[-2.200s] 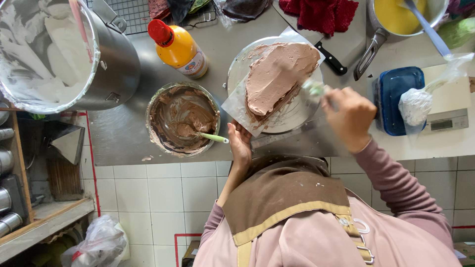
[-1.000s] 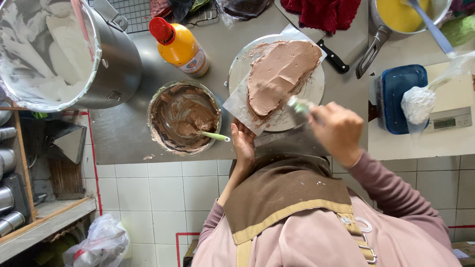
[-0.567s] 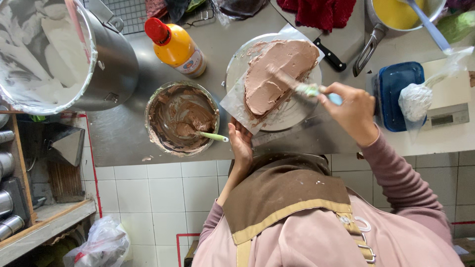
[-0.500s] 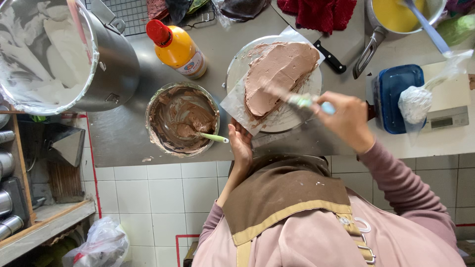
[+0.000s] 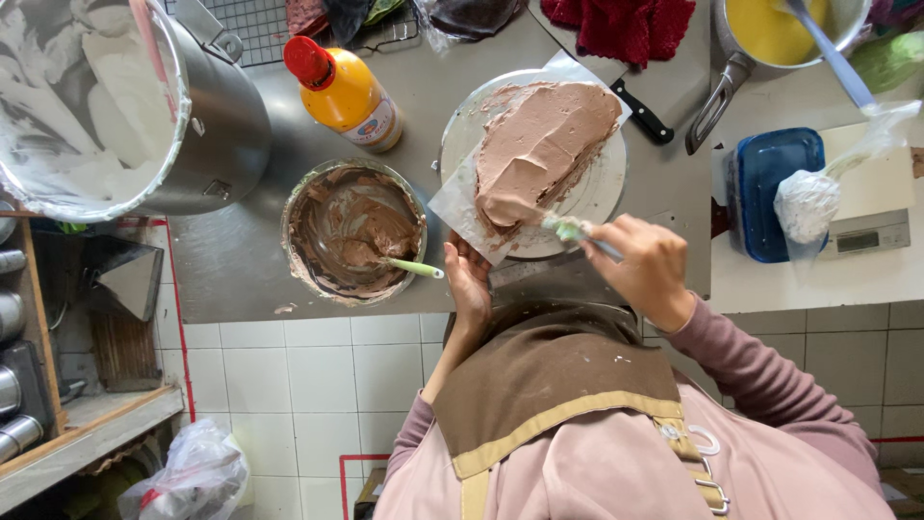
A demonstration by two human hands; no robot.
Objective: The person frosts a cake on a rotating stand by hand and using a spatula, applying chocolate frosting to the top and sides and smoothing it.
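Chocolate-brown frosting covers the cake (image 5: pixel 544 144) on its turntable (image 5: pixel 606 188) near the worktop's front edge, where I see my right hand (image 5: pixel 647 270) gripping a spatula (image 5: pixel 568 229) against it while my left hand (image 5: pixel 469 284), seemingly half-open, steadies the paper (image 5: pixel 457 202) beneath.

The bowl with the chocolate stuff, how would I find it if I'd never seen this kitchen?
Start at the huge steel pot at the counter's left end. Just beside it, below the orange bottle, sits the small round bowl. It alone holds brown frosting, with a pale green spatula handle poking out.
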